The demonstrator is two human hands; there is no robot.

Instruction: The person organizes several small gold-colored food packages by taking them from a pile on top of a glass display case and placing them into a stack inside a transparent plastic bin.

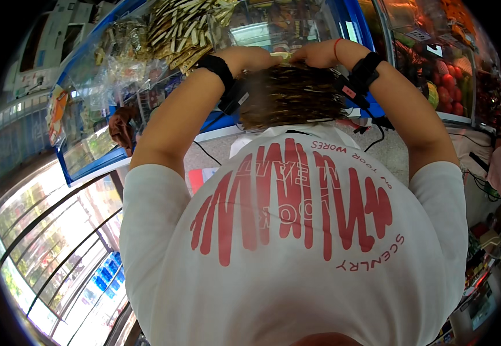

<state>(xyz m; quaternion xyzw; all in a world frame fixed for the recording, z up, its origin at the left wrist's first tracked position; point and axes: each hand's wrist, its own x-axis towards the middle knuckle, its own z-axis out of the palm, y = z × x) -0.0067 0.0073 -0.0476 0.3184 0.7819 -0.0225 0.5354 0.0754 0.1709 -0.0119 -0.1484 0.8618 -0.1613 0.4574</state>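
A thick stack of dark, flat, shiny packets point(293, 97) lies between my forearms, close to my chest. My left hand point(257, 58) is at its far left edge and my right hand point(315, 54) at its far right edge. The fingertips of both hands come near each other at a small pale-yellow piece point(281, 56); whether they grip it is not clear. Both wrists carry black straps with small black devices. Beyond my left hand is a heap of gold and pale strip-shaped packets point(181, 32).
A blue-framed case point(71, 166) with clear panels spans the far side. Clear plastic bags point(131, 41) lie at its left, beside a brown cloth-like thing point(123, 127). At right, a clear bin holds red round items point(447, 88). Black cables point(378, 138) hang near my right forearm.
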